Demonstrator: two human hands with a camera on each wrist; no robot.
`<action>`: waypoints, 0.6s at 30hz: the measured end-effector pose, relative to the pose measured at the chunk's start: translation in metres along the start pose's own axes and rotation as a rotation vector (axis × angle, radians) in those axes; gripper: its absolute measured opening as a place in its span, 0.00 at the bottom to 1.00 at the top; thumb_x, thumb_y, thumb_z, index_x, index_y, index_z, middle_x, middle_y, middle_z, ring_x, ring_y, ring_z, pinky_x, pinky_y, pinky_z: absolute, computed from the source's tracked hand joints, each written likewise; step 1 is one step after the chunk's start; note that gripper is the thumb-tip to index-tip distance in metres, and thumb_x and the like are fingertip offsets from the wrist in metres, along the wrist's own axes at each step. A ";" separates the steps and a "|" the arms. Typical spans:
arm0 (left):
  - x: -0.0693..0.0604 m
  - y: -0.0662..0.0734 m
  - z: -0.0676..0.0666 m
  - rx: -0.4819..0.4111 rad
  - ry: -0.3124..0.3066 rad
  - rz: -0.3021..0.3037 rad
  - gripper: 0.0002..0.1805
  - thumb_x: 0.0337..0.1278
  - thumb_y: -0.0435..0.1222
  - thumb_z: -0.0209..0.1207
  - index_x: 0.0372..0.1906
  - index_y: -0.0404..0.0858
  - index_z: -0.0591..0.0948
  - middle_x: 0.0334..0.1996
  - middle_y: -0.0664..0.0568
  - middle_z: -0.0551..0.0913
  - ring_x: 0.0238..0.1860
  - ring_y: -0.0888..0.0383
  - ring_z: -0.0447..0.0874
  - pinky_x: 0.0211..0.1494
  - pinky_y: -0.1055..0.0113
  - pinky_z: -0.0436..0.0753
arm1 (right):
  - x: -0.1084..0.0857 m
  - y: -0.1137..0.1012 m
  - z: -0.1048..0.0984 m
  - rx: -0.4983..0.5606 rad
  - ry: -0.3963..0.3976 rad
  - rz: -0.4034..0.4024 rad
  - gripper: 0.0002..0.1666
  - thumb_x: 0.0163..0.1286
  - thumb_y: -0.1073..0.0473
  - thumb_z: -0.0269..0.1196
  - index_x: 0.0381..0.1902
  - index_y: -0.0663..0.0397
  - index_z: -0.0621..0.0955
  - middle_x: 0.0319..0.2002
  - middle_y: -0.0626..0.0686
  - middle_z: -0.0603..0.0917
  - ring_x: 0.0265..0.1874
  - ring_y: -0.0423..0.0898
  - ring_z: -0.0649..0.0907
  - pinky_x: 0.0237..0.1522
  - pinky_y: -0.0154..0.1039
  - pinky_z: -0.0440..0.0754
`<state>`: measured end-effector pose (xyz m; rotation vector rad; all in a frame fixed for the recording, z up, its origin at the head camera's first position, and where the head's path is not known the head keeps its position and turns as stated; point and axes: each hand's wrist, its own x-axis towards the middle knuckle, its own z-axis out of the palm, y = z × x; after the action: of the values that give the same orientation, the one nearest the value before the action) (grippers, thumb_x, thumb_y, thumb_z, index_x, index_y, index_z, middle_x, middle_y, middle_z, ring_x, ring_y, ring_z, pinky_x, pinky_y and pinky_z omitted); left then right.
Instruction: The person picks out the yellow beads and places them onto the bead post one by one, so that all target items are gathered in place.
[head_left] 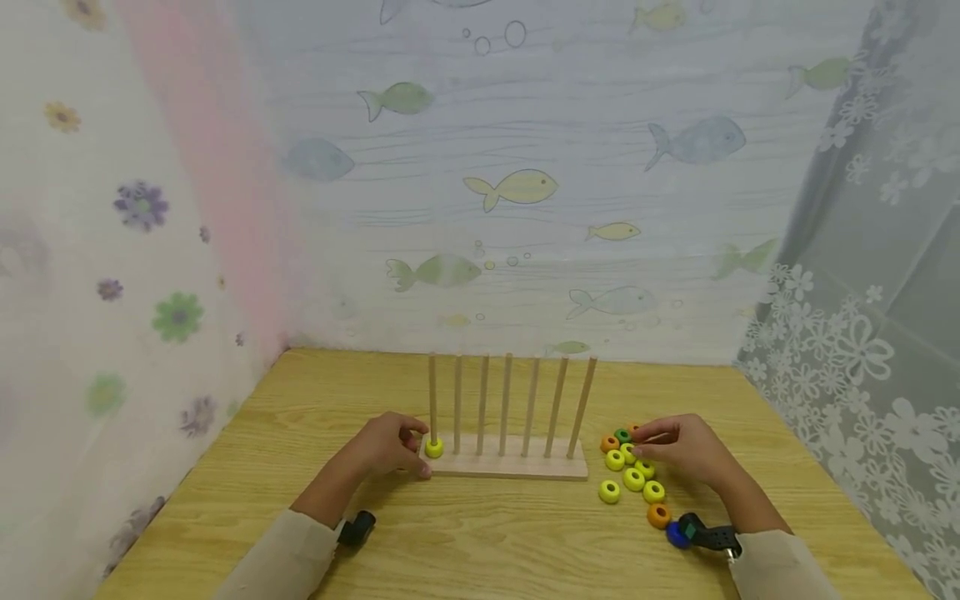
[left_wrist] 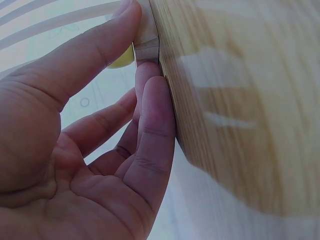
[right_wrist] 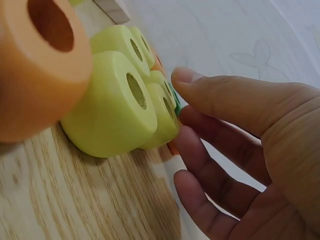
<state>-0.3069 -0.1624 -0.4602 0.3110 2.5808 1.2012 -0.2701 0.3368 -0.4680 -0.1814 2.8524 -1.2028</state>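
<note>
A wooden peg stand (head_left: 510, 468) has a row of several upright rods on a flat base. One yellow bead (head_left: 434, 448) sits at the foot of its leftmost rod. My left hand (head_left: 386, 444) grips the left end of the base; in the left wrist view the thumb lies on one side and fingertips press the end. To the right of the stand, my right hand (head_left: 686, 446) reaches over loose beads, thumb and fingers apart. Nearest it are yellow beads (right_wrist: 162, 107) and a green bead (head_left: 622, 436); whether the fingertips touch any is unclear.
Several yellow beads (head_left: 633, 479) lie in a loose group at the right, with an orange bead (head_left: 658, 516) nearer me. A blue bead (head_left: 678, 535) is partly covered by the right wrist camera. Fish-patterned sheeting (head_left: 517, 275) rises behind the wooden table (head_left: 480, 542).
</note>
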 end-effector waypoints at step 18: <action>-0.002 0.001 0.000 0.000 0.005 0.002 0.39 0.38 0.38 0.84 0.62 0.38 0.83 0.39 0.48 0.81 0.37 0.55 0.75 0.36 0.63 0.77 | -0.004 -0.006 0.003 -0.051 0.000 0.009 0.20 0.64 0.47 0.76 0.49 0.50 0.91 0.50 0.56 0.89 0.47 0.53 0.88 0.49 0.51 0.86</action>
<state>-0.3050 -0.1624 -0.4597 0.3113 2.5850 1.2045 -0.2657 0.3316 -0.4658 -0.1709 2.8826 -1.1288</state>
